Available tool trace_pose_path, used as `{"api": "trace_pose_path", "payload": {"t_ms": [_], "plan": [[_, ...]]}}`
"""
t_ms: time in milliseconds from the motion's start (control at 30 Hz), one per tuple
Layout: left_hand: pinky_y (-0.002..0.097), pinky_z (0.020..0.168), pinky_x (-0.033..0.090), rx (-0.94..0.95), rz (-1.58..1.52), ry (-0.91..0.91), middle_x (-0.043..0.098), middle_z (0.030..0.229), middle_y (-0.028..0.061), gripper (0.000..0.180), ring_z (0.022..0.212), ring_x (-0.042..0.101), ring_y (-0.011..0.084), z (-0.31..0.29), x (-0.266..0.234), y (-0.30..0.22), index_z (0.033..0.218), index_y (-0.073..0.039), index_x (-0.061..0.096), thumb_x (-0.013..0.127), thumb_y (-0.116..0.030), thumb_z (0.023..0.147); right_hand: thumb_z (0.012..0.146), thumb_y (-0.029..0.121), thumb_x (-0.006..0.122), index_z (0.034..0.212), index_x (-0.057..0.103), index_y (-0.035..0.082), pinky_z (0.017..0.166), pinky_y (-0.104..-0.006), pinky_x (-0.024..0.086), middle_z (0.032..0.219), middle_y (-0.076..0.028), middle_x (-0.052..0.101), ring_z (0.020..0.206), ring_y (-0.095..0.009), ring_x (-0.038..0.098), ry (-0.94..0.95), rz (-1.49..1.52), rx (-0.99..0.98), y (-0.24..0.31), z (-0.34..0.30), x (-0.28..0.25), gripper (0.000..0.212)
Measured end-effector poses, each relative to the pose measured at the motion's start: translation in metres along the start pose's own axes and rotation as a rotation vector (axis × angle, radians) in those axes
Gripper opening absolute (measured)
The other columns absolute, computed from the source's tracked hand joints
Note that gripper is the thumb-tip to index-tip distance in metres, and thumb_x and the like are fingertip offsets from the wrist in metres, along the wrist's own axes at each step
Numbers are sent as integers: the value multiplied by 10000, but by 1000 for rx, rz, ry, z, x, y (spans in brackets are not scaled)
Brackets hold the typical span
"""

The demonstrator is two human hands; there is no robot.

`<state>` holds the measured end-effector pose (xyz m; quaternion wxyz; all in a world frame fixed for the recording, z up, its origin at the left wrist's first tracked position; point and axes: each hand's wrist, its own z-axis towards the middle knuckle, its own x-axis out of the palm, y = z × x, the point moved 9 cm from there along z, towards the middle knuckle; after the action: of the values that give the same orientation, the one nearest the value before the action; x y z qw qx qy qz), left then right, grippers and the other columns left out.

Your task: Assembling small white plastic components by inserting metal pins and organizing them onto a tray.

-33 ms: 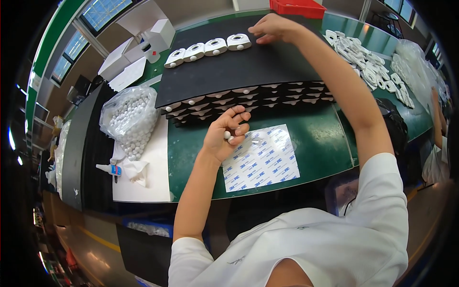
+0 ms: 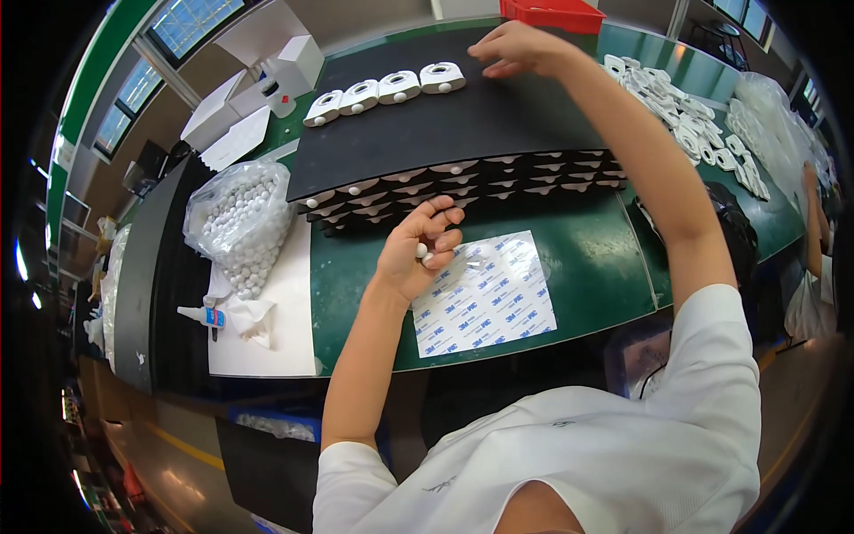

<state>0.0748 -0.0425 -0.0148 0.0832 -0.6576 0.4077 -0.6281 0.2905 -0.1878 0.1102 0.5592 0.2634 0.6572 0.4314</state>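
Several white plastic parts (image 2: 398,85) with round openings stand in a row on the top black foam sheet (image 2: 463,120), each with a white ball at its front. Just right of the row, over the sheet, my right hand (image 2: 516,49) has its fingers apart, and nothing shows between them. My left hand (image 2: 414,254) is palm up with curled fingers around small white balls (image 2: 422,251), in front of the stacked sheets. Beneath and beside it lies a white backing sheet with blue print (image 2: 485,294). More white parts show between the stacked black layers.
A clear bag of white balls (image 2: 240,222) sits at the left, near a small glue bottle (image 2: 203,316) and crumpled tissue (image 2: 253,322). Loose white parts (image 2: 676,107) are heaped at the right beside clear plastic bags (image 2: 769,125). A red bin (image 2: 556,14) stands at the back.
My right hand has shifted slightly to the right, away from the last part in the row. My left hand keeps its pose with the balls.
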Motion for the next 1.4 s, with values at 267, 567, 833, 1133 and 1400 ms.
{"api": "trace_pose_path", "payload": {"t_ms": [267, 567, 833, 1133, 1400], "plan": [[155, 349, 214, -73, -49, 57, 412, 686, 2, 219, 480, 316, 50, 4, 6, 9, 962, -75, 472, 454, -289, 920, 717, 183, 656, 955, 640, 15, 653, -262, 504, 857, -98, 651, 755, -164, 634, -354, -581, -142, -92, -52, -196, 291], [161, 342, 231, -50, -60, 26, 445, 743, 41, 115, 473, 331, 66, 7, 2, 3, 950, -62, 488, 461, -89, 841, 644, 155, 649, 782, 663, 38, 615, -370, 497, 702, -155, 636, 644, -289, 622, -167, -1239, 1, -215, -111, -193, 182], [155, 345, 223, 2, 55, -33, 499, 745, 39, 149, 468, 323, 46, 1, -6, 1, 949, -93, 510, 487, -233, 905, 614, 176, 725, 745, 652, 28, 700, -368, 487, 776, -166, 637, 768, -319, 615, -10, -993, 214, -181, -158, -151, 211], [156, 376, 206, 89, 106, 0, 349, 585, -40, 391, 475, 285, 32, 4, -4, -5, 1000, -43, 523, 524, -410, 865, 596, 56, 725, 927, 571, 16, 654, -311, 445, 827, -103, 588, 771, -215, 562, -137, -820, 193, -178, -180, -172, 368], [146, 377, 227, 195, 116, 3, 496, 776, -7, 247, 478, 307, 18, -2, 5, -16, 1070, -84, 525, 574, -207, 862, 820, 47, 557, 916, 583, -9, 699, -244, 448, 842, -48, 607, 784, -112, 566, -650, -372, -247, -29, -260, -117, 115]]}}
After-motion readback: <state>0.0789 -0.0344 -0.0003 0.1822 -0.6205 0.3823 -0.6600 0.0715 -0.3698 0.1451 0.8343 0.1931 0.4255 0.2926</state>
